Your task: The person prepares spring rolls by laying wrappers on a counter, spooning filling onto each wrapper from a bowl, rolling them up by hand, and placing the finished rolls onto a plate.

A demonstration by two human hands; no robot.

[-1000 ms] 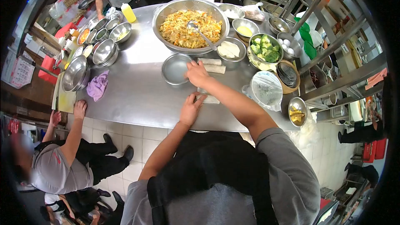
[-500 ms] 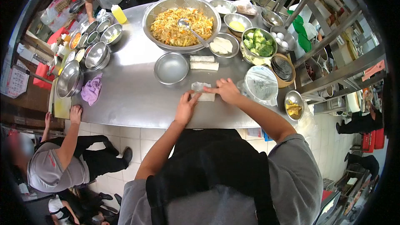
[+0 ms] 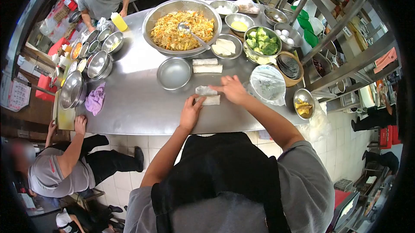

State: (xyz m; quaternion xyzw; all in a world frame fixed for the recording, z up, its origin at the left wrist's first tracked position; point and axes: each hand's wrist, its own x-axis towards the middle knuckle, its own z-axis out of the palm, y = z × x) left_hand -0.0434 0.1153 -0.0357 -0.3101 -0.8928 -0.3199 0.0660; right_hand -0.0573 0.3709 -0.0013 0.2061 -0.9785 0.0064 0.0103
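Note:
On the steel table in front of me lies a partly rolled spring roll [image 3: 211,100], its pale wrapper flap [image 3: 205,90] spread on the far side. My left hand [image 3: 190,111] has its fingertips closed on the roll's left end. Over the flap's right side, my right hand [image 3: 234,89] is open with the index finger stretched out to the left; whether that fingertip touches the wrapper is unclear. Two finished-looking rolls [image 3: 207,68] lie side by side farther back. Left of them is a metal bowl [image 3: 173,74] of what looks like clear liquid.
A large colander [image 3: 149,30] holds shredded filling and a spoon. Folded white wrappers [image 3: 224,47], broccoli [image 3: 264,43] and a plastic-covered bowl [image 3: 268,85] stand to the right. Leftward are a purple cloth [image 3: 95,99] and stacked bowls [image 3: 99,64]. Co-workers stand left and across the table.
My right hand's index finger has drawn slightly away from my left fingers. My left hand stays at the roll's left end. The whole view has shifted a little.

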